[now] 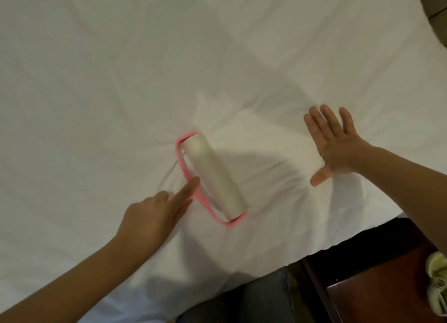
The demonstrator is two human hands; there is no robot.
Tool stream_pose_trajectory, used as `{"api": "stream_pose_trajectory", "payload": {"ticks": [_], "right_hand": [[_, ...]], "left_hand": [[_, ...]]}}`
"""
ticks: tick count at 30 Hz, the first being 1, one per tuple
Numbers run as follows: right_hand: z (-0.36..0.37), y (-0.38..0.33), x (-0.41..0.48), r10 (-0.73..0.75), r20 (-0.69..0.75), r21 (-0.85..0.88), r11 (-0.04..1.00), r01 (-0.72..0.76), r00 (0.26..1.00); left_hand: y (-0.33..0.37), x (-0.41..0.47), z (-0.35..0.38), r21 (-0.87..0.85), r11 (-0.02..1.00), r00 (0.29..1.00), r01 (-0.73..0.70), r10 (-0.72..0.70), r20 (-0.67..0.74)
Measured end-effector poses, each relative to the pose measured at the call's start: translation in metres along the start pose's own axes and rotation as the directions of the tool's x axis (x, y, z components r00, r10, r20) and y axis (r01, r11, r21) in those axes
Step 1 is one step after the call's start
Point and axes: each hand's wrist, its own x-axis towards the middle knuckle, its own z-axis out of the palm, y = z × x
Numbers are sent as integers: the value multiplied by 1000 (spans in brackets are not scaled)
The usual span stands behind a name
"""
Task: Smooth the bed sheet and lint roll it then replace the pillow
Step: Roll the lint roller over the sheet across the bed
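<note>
The head-worn wide-angle camera looks forward and steeply down from the bed's near edge onto the wrinkled white bed sheet, which fills most of the frame. It sits close: both forearms enter from the near side, the left hand and pink-framed white lint roller near centre, the right hand further right. A dark brown wooden surface cuts the near right corner.

There is one white bed sheet on the bed. One lint roller shows, with one pale roll in one pink frame. Two grips are in view, both bare hands: one left grip and one right grip. One dark wooden surface carries one pale green cloth. One denim-clad leg shows at the bottom edge.
</note>
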Motion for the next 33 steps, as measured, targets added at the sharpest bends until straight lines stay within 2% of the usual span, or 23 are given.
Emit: {"api": "stream_pose_trajectory", "payload": {"ticks": [3, 5, 7, 8, 11, 14, 16, 18, 20, 21, 22, 24, 25, 26, 29, 31, 33], "right_hand": [[14, 13, 14, -48, -84, 49, 997, 52, 995], [22, 17, 23, -89, -215, 1, 996, 91, 973], [3, 10, 12, -81, -114, -11, 997, 80, 990], [0, 6, 9, -77, -143, 27, 996, 81, 987], [-2, -1, -5, 8, -58, 30, 1000, -6, 998], [-3, 5, -11, -26, -65, 77, 997, 31, 998], [-12, 4, -14, -83, -220, 129, 985, 114, 972], [-29, 6, -3, -137, -509, 75, 976, 203, 850], [-63, 4, 9, -145, -647, 28, 976, 214, 749], [-81, 2, 16, -164, -652, 11, 974, 226, 740], [-99, 0, 24, -149, -610, 35, 976, 214, 778], [-120, -6, 38, -94, -373, 16, 994, 108, 923], [-123, -8, 47, -67, -274, -15, 998, 65, 959], [-123, -10, 54, -53, -217, -28, 998, 48, 975], [-117, -13, 63, -26, -202, 26, 999, 32, 979], [-117, -15, 62, -29, -174, 63, 997, 41, 984], [-121, -16, 62, -40, -164, 69, 996, 52, 986]], "left_hand": [[38, 52, 18, 94, 993, 995, -72, 78, -69], [79, 102, 32, 218, 969, 978, -117, 150, -142], [93, 128, 31, 235, 970, 981, -67, 107, -161], [83, 122, 26, 217, 976, 986, -31, 65, -154], [35, 61, 7, 130, 991, 999, -32, 28, 33], [-27, -1, -24, 95, 995, 991, 12, -25, 134], [-53, -27, -45, 95, 994, 982, 48, -65, 178], [-71, -43, -61, 77, 991, 973, 112, -125, 195], [-81, -46, -69, 39, 980, 964, 194, -197, 179], [-83, -41, -69, 30, 974, 960, 223, -225, 165], [-84, -32, -67, 43, 967, 955, 249, -253, 152], [-81, -4, -56, 83, 963, 954, 256, -266, 140], [-77, 13, -49, 90, 965, 960, 248, -257, 113], [-70, 33, -45, 92, 968, 968, 235, -242, 73], [-37, 109, -38, 44, 975, 975, 219, -217, -44], [-16, 152, -33, 45, 973, 974, 227, -227, -6], [-11, 157, -32, 18, 970, 969, 243, -242, -55]]}}
